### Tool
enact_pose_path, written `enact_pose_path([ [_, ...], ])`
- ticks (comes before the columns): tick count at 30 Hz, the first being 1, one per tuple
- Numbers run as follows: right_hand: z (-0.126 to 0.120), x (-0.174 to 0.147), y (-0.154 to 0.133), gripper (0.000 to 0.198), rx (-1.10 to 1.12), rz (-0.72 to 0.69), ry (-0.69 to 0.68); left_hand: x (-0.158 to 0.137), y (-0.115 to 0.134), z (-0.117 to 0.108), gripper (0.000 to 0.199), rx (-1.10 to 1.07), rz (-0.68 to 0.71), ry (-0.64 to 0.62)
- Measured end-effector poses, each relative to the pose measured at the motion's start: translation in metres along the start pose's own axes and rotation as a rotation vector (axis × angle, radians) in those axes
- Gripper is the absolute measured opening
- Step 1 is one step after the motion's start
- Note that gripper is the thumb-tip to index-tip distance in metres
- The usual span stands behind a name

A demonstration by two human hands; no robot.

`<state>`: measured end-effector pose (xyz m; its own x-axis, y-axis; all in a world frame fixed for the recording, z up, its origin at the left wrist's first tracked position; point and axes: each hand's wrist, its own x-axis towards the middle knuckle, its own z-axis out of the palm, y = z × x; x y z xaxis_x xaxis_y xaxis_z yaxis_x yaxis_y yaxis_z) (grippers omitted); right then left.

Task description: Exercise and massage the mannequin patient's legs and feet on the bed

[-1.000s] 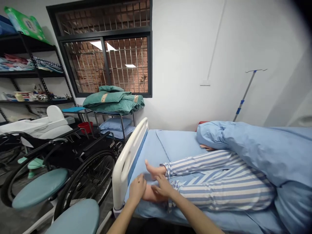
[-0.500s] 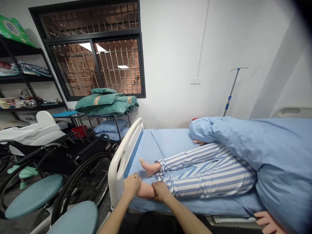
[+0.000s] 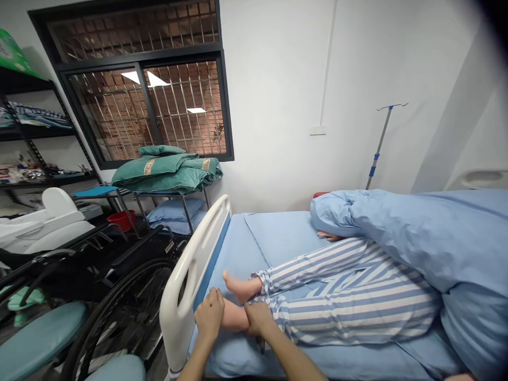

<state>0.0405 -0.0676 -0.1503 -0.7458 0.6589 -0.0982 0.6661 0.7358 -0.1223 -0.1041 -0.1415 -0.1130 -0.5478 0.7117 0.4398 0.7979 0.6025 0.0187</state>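
Two bare legs in blue-and-white striped trousers (image 3: 357, 307) lie on a light blue bed sheet (image 3: 273, 233). My left hand (image 3: 209, 312) is closed around the toe end of the near foot (image 3: 233, 316), close to the footboard. Around the ankle of that same foot, my right hand (image 3: 259, 319) is wrapped just below the trouser cuff. The far foot (image 3: 242, 287) rests on the sheet, toes up, and neither hand touches it. A blue quilt (image 3: 405, 227) covers the upper body; fingers (image 3: 328, 236) show from under its edge.
The white footboard (image 3: 190, 275) rises at the bed's left end. Beyond it stand a wheelchair (image 3: 130, 296) and a rack with green folded bedding (image 3: 170, 172). An IV pole (image 3: 379, 148) is behind the bed, and a red basin (image 3: 122, 219) sits on the left.
The view has shifted closer and slightly to the right. Both hands keep their hold on the near foot. The figure's near hand at the lower right has almost left the view.
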Motion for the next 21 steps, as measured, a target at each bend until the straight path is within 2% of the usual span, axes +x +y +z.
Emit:
enact_pose_path([
  [3, 0.001, 0.011, 0.003, 0.054, -0.002, 0.009, -0.015, 0.005, 0.001, 0.009, 0.039, -0.036, 0.025, 0.077],
  [7, 0.004, 0.023, 0.007, 0.051, 0.002, 0.027, 0.000, 0.017, 0.005, 0.016, 0.038, -0.052, 0.033, 0.101],
  [15, 0.004, 0.047, 0.013, 0.053, 0.029, 0.085, 0.014, 0.041, 0.015, 0.025, 0.037, -0.144, -0.035, 0.009],
  [21, 0.008, 0.064, 0.019, 0.055, 0.035, 0.116, -0.010, 0.059, 0.020, 0.031, 0.037, -0.105, -0.039, -0.012],
])
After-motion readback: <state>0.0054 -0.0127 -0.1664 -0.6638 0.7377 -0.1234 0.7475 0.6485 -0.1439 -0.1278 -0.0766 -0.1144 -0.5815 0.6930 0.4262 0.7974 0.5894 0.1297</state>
